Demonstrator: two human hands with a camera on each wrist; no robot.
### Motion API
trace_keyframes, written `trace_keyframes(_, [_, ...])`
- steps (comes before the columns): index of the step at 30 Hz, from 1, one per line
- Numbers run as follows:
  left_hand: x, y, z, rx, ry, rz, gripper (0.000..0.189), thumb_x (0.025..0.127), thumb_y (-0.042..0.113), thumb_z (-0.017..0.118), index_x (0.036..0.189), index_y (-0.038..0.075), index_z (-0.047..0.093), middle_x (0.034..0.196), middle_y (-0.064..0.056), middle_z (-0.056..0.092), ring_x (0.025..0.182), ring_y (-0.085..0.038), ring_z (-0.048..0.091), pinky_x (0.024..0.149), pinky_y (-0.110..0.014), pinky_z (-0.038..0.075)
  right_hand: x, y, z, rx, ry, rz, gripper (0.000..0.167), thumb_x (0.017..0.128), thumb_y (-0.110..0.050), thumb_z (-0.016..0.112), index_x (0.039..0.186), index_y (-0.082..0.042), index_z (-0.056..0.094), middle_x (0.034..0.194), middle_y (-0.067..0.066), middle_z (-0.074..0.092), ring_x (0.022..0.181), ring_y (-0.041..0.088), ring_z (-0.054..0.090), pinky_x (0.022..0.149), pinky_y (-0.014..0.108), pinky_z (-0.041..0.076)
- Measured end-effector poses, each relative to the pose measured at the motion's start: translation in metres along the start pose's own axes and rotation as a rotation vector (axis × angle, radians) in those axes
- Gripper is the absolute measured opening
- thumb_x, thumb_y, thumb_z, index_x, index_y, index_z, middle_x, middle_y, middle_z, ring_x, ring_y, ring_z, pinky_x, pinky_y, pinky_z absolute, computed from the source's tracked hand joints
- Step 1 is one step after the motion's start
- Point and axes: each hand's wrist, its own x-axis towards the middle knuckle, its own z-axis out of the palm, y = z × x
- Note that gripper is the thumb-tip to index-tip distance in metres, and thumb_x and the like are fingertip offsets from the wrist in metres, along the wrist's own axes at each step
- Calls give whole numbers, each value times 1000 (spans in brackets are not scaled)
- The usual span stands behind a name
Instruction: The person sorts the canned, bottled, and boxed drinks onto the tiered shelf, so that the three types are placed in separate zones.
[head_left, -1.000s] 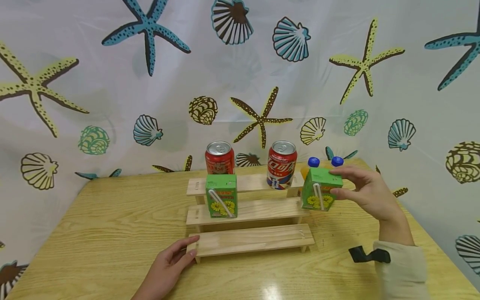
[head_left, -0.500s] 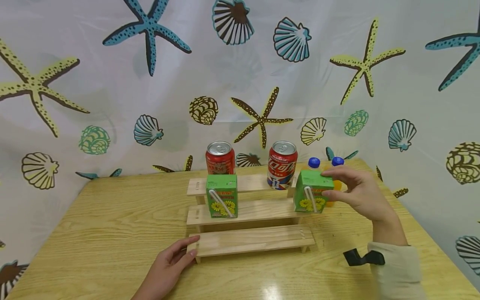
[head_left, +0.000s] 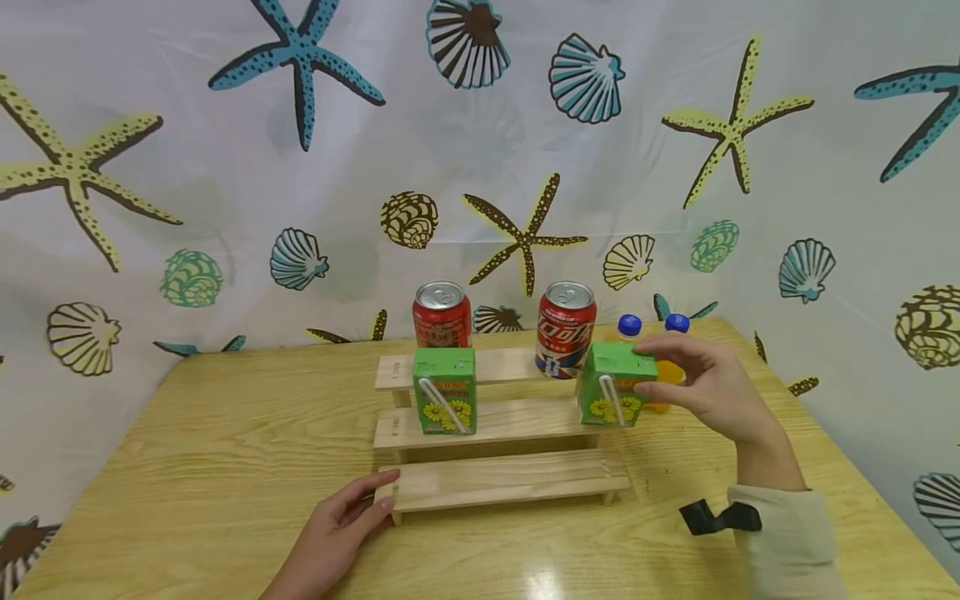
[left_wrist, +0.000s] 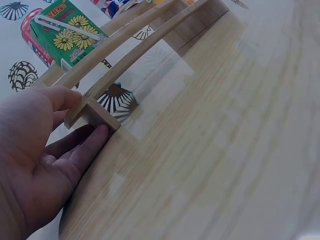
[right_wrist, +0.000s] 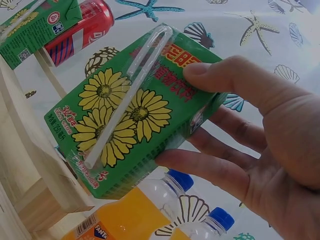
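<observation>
My right hand pinches a green drink carton by its right side, thumb on the front face. The carton has yellow flowers and a wrapped straw, and leans slightly at the right end of the middle step. Whether its base touches the wood I cannot tell. My left hand grips the left end of the lowest step of a three-step wooden stand. In the left wrist view its fingers hold the step's end. A second green carton stands upright on the middle step's left end.
Two red cola cans, a left one and a right one, stand on the top step. Two orange soda bottles with blue caps stand right of the stand, partly behind the right hand. A patterned cloth hangs behind the table.
My right hand has moved the carton left, from beyond the middle step's right end to over that end. My left hand has stayed at the lowest step.
</observation>
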Motion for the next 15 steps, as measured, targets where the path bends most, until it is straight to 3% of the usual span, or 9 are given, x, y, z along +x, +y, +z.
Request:
trace_keyframes(8, [1, 3, 1, -11, -2, -32, 48, 94, 39, 68, 138, 19, 61, 153, -9, 48, 140, -29, 47, 98, -27, 55, 1, -2, 4, -19, -9, -5, 40, 82, 9, 76, 121, 4, 67, 126, -5, 61, 114, 7, 63, 89, 19, 57])
trace_keyframes(15, [2, 5, -2, -152, -17, -91, 48, 95, 26, 69, 140, 11, 59, 158, -11, 40, 147, -29, 36, 96, -28, 57, 5, 2, 9, 8, -13, -8, 39, 83, 8, 76, 120, 3, 68, 126, -6, 61, 114, 7, 63, 89, 20, 57])
